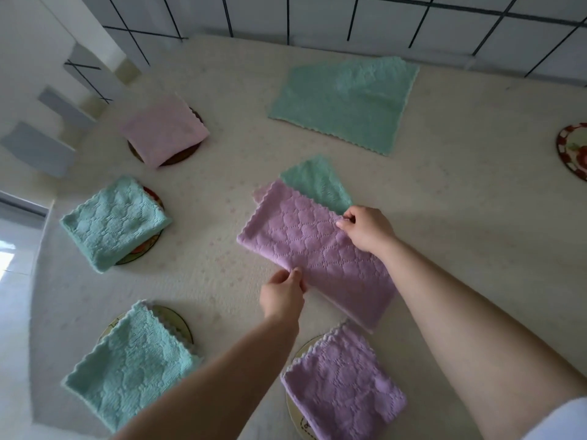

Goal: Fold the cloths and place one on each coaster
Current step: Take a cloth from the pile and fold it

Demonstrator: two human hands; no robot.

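Purple cloth point(314, 252) lies mid-tabletop, folded once into a long strip running diagonally, overlapping a small green cloth point(317, 184) beneath its far end. Left hand point(281, 295) pinches the strip's near long edge between thumb and fingers. Right hand point(365, 228) pinches the far long edge, fingers closed on the fabric.

Along the left edge of the tabletop point(460, 217): pink folded cloth point(165, 131) on a dark coaster point(187, 154), aqua folded cloth point(114, 222) on a patterned coaster point(146, 246), second aqua folded cloth point(130, 363) on a pale coaster point(179, 319). Near edge: purple folded cloth point(343, 382) on a coaster. Far side: large green cloth point(344, 100) spread flat. Right edge: a red-checked coaster point(573, 150), bare.
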